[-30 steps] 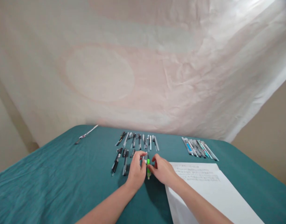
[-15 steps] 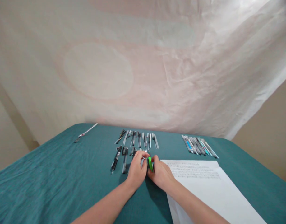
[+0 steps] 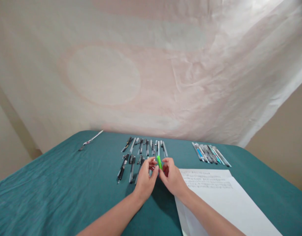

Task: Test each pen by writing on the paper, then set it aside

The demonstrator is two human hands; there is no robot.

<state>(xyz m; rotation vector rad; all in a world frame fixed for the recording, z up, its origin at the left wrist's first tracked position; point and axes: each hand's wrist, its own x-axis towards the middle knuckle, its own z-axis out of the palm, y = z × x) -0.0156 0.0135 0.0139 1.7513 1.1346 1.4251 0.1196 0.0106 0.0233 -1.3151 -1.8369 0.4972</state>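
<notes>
A bright green, pen-like object (image 3: 159, 161) stands tilted between my two hands, its lower end hidden by fingers. My right hand (image 3: 172, 176) pinches it between thumb and curled fingers. From the other side, my left hand (image 3: 146, 178) has its thumb against the lower part, with the fingers bent around close by; a small pale thing shows near those fingertips. Just beyond and left of my hands lie black and clear pens, among them a black pen (image 3: 123, 167) and a clear-barrelled one (image 3: 132, 168). My left hand covers part of this front row.
Behind is a second row of pens (image 3: 147, 147). To the right lies a close-set group of pens (image 3: 210, 154). Handwritten white paper (image 3: 222, 203) is under my right forearm. One slim pen-like item (image 3: 90, 141) rests far left on the green cloth (image 3: 54, 190). A pale curtain (image 3: 151, 65) hangs behind.
The green object has been raised and tilted a little. My right hand has moved slightly up and right, while my left hand's fingers have drawn closer to it. The surrounding pens have stayed put.
</notes>
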